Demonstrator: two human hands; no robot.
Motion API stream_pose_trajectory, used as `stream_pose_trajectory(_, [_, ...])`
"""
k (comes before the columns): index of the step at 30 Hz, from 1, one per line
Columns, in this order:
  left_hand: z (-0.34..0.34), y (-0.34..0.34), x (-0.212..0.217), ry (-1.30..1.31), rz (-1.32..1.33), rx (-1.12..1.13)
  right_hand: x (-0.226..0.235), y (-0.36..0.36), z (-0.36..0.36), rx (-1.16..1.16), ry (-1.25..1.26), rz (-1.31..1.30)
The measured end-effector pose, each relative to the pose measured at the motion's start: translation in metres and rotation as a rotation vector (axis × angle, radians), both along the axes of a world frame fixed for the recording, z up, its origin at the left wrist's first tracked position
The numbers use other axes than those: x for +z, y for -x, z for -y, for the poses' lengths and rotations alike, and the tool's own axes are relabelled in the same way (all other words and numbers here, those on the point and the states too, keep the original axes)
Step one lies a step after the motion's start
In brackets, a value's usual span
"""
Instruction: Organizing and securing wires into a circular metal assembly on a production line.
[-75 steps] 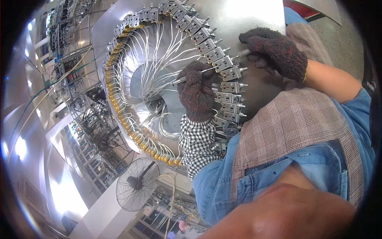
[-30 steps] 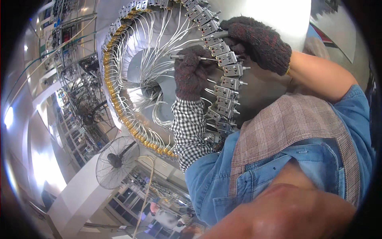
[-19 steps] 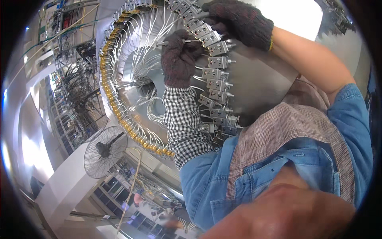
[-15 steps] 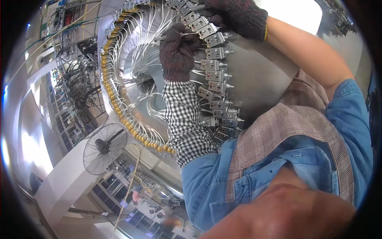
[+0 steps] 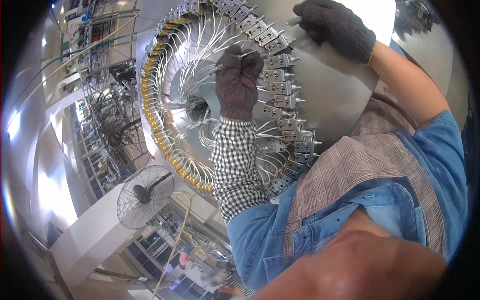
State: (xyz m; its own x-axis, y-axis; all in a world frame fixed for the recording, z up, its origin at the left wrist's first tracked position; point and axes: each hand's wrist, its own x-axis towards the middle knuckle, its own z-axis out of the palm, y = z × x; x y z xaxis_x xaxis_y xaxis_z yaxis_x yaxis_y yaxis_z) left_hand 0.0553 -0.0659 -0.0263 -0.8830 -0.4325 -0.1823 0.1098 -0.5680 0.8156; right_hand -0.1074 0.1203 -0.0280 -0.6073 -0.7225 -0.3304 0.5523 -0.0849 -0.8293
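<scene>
My left hand [image 5: 237, 89], in a dark knitted glove, is closed on a slim metal rod [image 5: 218, 69] that sticks out on both sides of the fist. It is over the inside of a ring of small metal blocks [image 5: 281, 88] with short studs pointing outward. My right hand [image 5: 336, 29], gloved too, is right of the ring, apart from the blocks. Its fingers are closed on a small grey metal pin [image 5: 294, 21], of which only the end shows. White wires [image 5: 200, 42] run from the blocks and gold fittings [image 5: 159, 136] toward the ring's middle.
The ring lies on a shiny metal surface [image 5: 336, 95]. A black wire-cage fan [image 5: 144, 194] stands at lower left beside a pale column [image 5: 95, 220]. A yellow hose [image 5: 186, 212] hangs near it. Farther off are racks of equipment [image 5: 112, 120] and people in striped and pink clothing.
My right hand has moved right, away from the blocks, and the metal pin now shows in its fingers. My left hand keeps the rod. The whole view has shifted slightly.
</scene>
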Motion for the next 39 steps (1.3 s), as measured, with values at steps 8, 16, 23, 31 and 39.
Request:
stream_pose_trajectory(8, [-0.039,0.017,0.038,-0.084,-0.094,-0.132,0.008,0.003,-0.035,-0.046,-0.153,-0.438])
stream_pose_trajectory(16, [-0.056,0.026,0.052,-0.019,0.009,-0.012,0.028,0.011,-0.041,0.022,-0.172,-0.228])
stream_pose_trajectory(23, [-0.05,0.027,0.042,0.02,0.08,0.051,0.024,0.009,-0.034,0.045,-0.153,-0.358])
stream_pose_trajectory(31, [-0.049,0.024,0.043,0.105,0.101,-0.009,0.016,0.012,-0.033,0.067,0.129,-0.29])
stream_pose_trajectory(39, [-0.052,0.031,0.056,-0.032,0.119,-0.017,0.037,0.015,-0.028,0.026,-0.151,-0.959])
